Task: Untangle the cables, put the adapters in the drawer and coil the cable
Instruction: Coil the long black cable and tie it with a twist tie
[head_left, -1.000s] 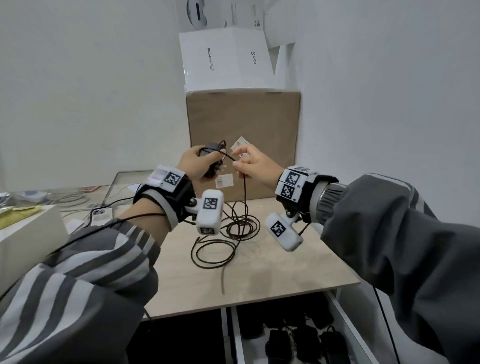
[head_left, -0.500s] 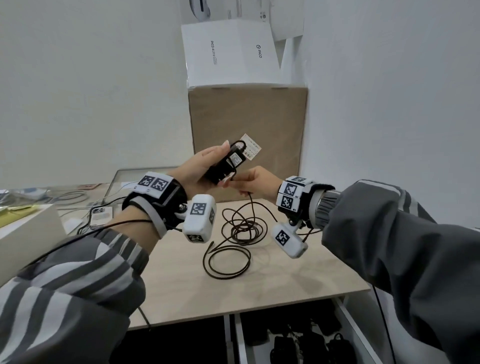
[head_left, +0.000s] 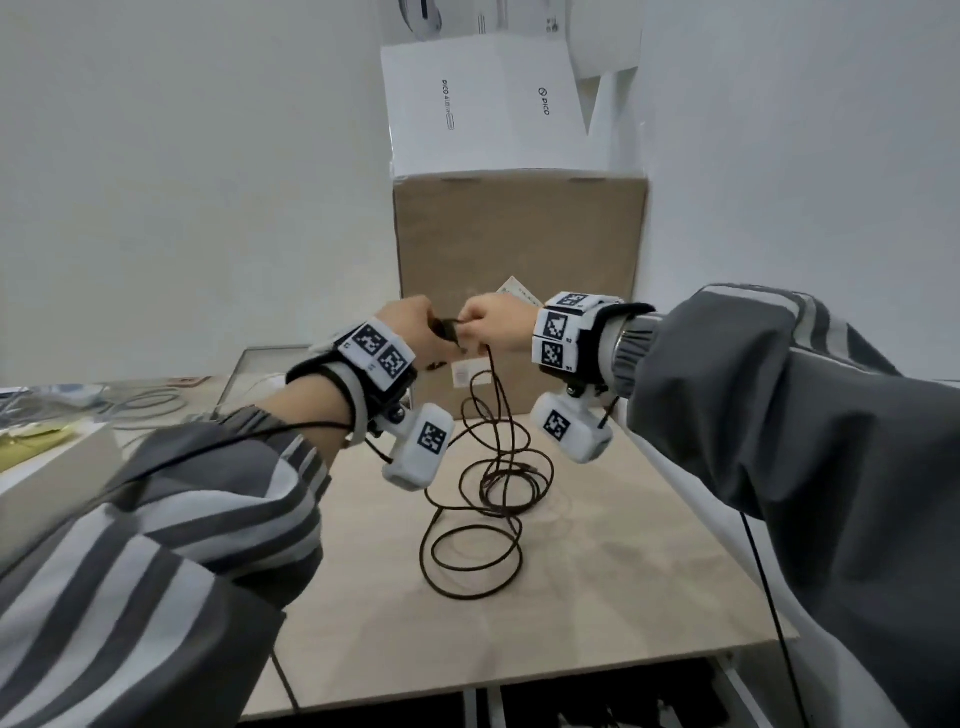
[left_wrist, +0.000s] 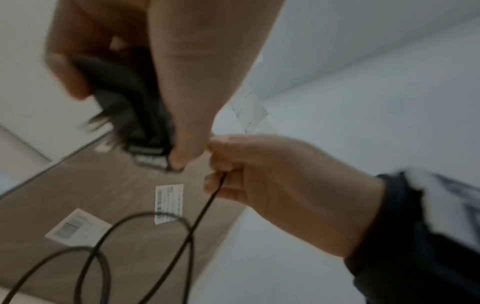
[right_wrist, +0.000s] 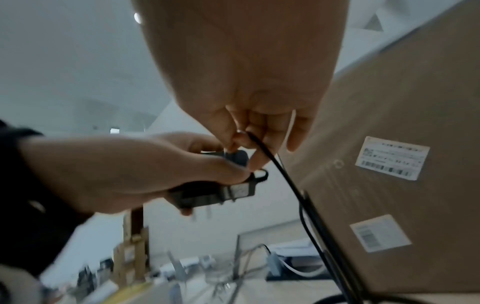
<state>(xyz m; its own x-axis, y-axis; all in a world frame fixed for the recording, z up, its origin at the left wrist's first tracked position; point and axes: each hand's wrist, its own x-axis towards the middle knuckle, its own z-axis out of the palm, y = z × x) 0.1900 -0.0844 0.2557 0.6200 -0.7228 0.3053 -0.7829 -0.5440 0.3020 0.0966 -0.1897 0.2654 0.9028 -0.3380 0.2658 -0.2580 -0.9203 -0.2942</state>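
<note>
Both hands work together: left hand (head_left: 410, 332) clamps the adapter (right_wrist: 215, 191) while right hand (head_left: 496, 325) pinches the cable (head_left: 488, 499), which should be pulled straight out, not sideways.

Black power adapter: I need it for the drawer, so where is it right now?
The black power adapter is held up in the left hand, centre of the head view, in front of the cardboard box, beside the right hand.

White walls (head_left: 182, 156), light wooden table (head_left: 649, 545)
</note>
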